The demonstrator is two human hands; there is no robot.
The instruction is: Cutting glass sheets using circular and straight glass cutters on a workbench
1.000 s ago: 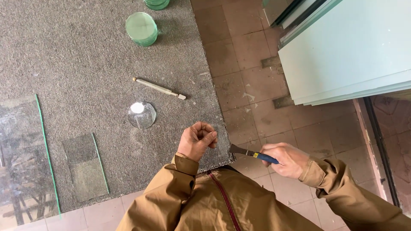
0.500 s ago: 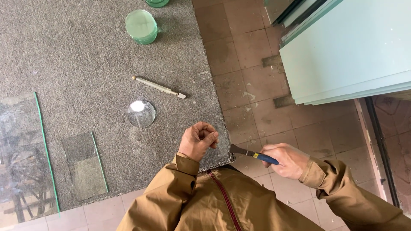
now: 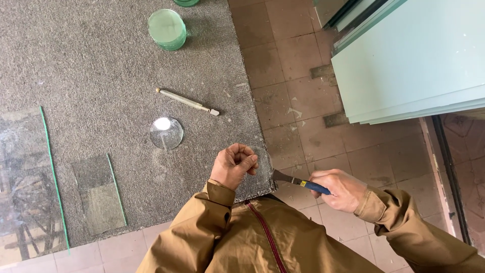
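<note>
The left hand (image 3: 233, 165) has its fingers curled closed on a small glass piece (image 3: 260, 155) at the corner of the grey mat (image 3: 101, 76). The right hand (image 3: 339, 188) grips blue-handled pliers (image 3: 298, 181), whose tip meets this glass. A round glass disc (image 3: 166, 133) lies near.

The left hand (image 3: 233, 165) is curled, with the fingertips pinched together, and the wrist is bent. The right hand (image 3: 339, 189) is closed in a fist. Both forearms are in brown sleeves.
</note>
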